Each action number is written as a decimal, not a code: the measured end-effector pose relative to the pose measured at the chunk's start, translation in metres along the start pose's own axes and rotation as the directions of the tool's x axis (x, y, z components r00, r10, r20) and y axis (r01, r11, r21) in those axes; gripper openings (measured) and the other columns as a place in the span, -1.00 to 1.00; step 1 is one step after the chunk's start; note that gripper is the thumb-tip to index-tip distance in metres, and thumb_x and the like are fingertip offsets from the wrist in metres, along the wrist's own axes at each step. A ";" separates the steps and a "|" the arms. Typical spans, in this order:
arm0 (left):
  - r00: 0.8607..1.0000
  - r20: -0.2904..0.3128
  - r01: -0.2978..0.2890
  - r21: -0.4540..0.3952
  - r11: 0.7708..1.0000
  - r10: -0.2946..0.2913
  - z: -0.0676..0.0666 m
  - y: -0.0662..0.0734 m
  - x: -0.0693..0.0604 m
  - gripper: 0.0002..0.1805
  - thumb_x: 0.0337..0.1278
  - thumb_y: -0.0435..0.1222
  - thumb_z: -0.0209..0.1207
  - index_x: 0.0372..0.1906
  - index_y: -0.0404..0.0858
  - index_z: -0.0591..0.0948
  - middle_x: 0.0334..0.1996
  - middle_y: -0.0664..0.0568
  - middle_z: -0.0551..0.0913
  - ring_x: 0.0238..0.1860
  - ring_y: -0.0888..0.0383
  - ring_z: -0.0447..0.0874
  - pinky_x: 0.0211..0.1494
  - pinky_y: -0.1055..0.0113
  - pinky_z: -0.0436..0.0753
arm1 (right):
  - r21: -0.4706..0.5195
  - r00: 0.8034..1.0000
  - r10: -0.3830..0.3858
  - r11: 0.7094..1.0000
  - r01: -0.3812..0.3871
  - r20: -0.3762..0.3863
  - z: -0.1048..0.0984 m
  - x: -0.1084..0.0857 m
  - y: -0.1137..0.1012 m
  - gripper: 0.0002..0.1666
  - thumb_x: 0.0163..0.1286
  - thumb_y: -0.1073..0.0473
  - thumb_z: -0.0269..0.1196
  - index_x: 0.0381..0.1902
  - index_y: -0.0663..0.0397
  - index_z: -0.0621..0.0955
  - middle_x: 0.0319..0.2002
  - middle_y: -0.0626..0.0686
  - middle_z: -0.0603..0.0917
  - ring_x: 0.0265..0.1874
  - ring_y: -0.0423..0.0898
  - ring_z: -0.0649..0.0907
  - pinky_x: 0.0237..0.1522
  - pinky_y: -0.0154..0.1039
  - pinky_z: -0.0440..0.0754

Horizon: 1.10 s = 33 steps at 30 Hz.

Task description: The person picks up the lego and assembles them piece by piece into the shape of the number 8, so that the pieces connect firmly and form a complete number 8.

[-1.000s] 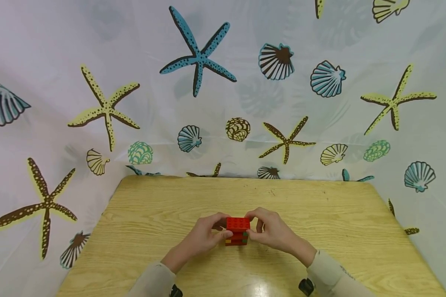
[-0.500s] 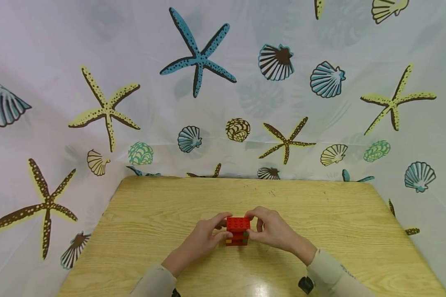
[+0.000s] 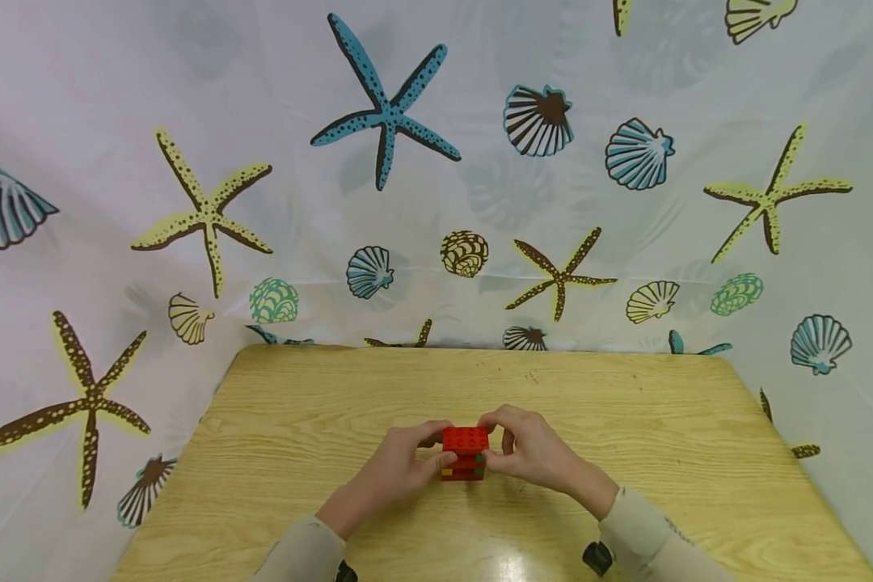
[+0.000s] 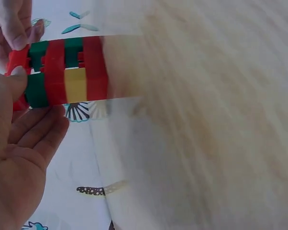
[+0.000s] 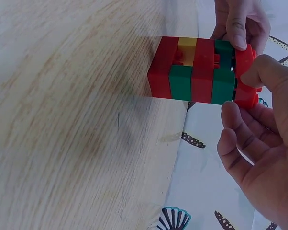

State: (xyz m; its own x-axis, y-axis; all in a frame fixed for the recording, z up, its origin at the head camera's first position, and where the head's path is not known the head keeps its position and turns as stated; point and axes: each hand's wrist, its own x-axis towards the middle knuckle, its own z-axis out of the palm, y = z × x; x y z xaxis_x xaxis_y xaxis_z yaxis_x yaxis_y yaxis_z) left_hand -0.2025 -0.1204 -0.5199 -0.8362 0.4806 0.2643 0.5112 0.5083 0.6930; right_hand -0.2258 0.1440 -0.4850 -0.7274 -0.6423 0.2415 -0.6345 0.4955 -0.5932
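Observation:
A tower of toy building bricks stands on the wooden table, with a red studded brick (image 3: pixel 466 438) on top. Red layers alternate with small green bricks (image 5: pixel 223 86) and a yellow brick (image 4: pixel 76 85); the lowest red brick (image 4: pixel 96 67) meets the table. My left hand (image 3: pixel 393 465) pinches the top red brick from the left, thumb in front. From the right, my right hand (image 3: pixel 538 453) pinches the same brick between thumb and fingers. In the right wrist view, a thin dark gap shows between the top red brick (image 5: pixel 244 79) and the green layer under it.
The wooden table (image 3: pixel 320 396) extends around the tower on all sides. Behind it and at both sides hangs a white curtain (image 3: pixel 436 202) printed with starfish and shells. Light glares off the table's near part.
Both hands stay on the top red brick in nearly the same pose. The tower stands where it was; the head view shifts only very slightly.

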 end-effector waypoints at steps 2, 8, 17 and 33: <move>1.000 0.002 0.018 -0.027 0.999 -0.018 -0.001 0.001 0.001 -0.50 0.49 -0.05 0.24 0.33 -0.26 0.64 0.19 -0.06 0.76 0.17 -0.01 0.79 0.21 0.00 0.73 | 0.010 1.000 0.009 1.000 -0.009 0.000 0.000 0.000 0.000 -0.64 0.35 0.23 0.40 0.11 0.08 0.69 -0.08 0.01 0.73 -0.48 -0.34 0.54 -0.40 -0.40 0.57; 0.998 0.012 0.068 -0.057 0.996 -0.067 0.000 0.002 0.002 -0.43 0.44 -0.07 0.30 0.35 -0.36 0.63 0.26 -0.18 0.71 0.19 -0.14 0.76 0.21 -0.07 0.72 | 0.059 0.998 0.051 0.997 -0.052 0.022 0.001 -0.003 0.002 -0.65 0.39 0.20 0.40 0.11 0.09 0.69 -0.07 0.04 0.72 -0.49 -0.33 0.56 -0.41 -0.39 0.58; 0.996 0.007 0.094 -0.083 0.992 -0.094 0.000 0.003 0.001 -0.44 0.41 -0.12 0.33 0.35 -0.36 0.62 0.30 -0.22 0.65 0.20 -0.17 0.76 0.21 -0.10 0.71 | 0.091 0.998 0.065 0.994 -0.067 0.027 0.002 -0.004 0.004 -0.62 0.40 0.20 0.41 0.14 0.16 0.69 -0.04 0.12 0.78 -0.57 -0.36 0.55 -0.50 -0.39 0.56; 0.989 0.031 0.145 -0.163 0.976 -0.142 0.014 -0.009 -0.006 -0.37 0.37 -0.09 0.36 0.44 -0.20 0.54 0.19 -0.05 0.76 0.18 0.03 0.77 0.25 0.09 0.71 | 0.146 0.996 0.088 0.985 -0.092 0.033 0.008 -0.008 0.010 -0.49 0.39 0.19 0.41 0.27 0.07 0.61 0.03 0.06 0.74 -0.48 -0.30 0.64 -0.42 -0.35 0.62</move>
State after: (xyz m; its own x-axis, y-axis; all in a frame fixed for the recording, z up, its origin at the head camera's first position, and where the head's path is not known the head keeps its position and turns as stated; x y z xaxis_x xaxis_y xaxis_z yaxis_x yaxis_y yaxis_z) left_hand -0.1993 -0.1179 -0.5372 -0.8937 0.4254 0.1427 0.3455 0.4495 0.8237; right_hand -0.2245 0.1489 -0.4993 -0.7713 -0.6152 0.1634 -0.5203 0.4616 -0.7185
